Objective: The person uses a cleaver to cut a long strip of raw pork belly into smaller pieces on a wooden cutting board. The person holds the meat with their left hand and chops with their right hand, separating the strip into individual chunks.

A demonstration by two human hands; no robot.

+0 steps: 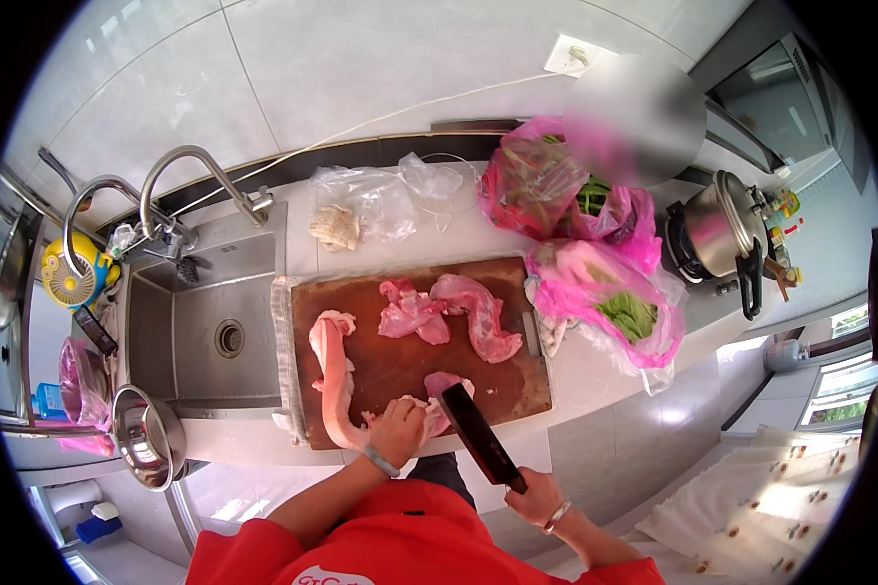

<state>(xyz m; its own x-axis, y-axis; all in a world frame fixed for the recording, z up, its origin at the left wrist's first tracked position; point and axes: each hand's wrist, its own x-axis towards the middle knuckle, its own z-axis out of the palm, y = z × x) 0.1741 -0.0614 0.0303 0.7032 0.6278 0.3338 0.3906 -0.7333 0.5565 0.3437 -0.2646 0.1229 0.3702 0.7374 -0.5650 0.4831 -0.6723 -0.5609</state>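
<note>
My right hand (pixel 535 497) is closed round the handle of a dark-bladed cleaver (pixel 478 434), its blade slanting over the front edge of the wooden cutting board (pixel 361 294). Close to the blade's left, a piece of raw meat (pixel 442 387) lies under the fingers of my left hand (pixel 397 432), which are bent and pressed onto it; the blade hides part of this piece. A long pale strip of meat with skin (pixel 334 375) curves down the board's left side. Farther back lie two more raw pieces, a ragged one (pixel 415 312) and a curved one (pixel 480 317).
Left of the board is a steel sink (pixel 205 375) with a faucet (pixel 200 154); a metal bowl (pixel 149 439) stands by its front corner. Pink bags of greens (pixel 610 302) crowd the right. Beyond them a pressure cooker (pixel 720 229) sits on the stove. A clear plastic bag (pixel 371 200) lies behind.
</note>
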